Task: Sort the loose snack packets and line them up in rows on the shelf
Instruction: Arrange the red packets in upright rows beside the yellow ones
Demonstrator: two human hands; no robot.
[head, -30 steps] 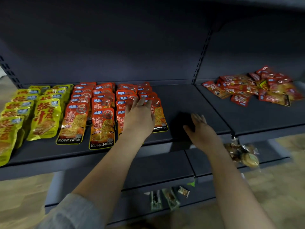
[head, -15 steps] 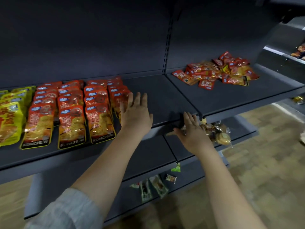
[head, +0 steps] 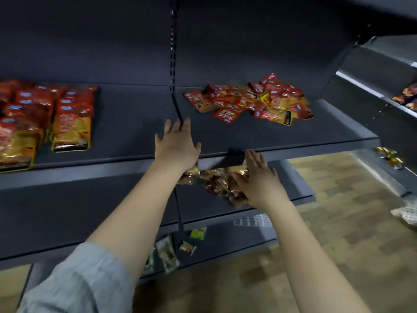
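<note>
A loose heap of red and orange snack packets (head: 250, 100) lies at the back of the right shelf board (head: 293, 134). Rows of red-orange packets (head: 70, 118) stand lined up on the left board. My left hand (head: 177, 143) hovers flat, fingers straight, over the seam between the two boards, holding nothing. My right hand (head: 259, 177) is lower, fingers extended, just below the shelf's front edge and in front of a pile of clear-wrapped brown snacks (head: 216, 181) on the shelf beneath. It holds nothing.
A vertical slotted upright (head: 172, 48) divides the two bays. Several small packets (head: 168, 253) lie on the bottom shelf. Another shelf unit (head: 406, 98) with snacks stands at the right. Gold-wrapped items (head: 389, 155) and a white object (head: 406, 213) lie near the wooden floor.
The view has swung right, so the lined-up rows slid left and the loose heap came to the centre. Both hands moved rightward, the left one leaving the rows.
</note>
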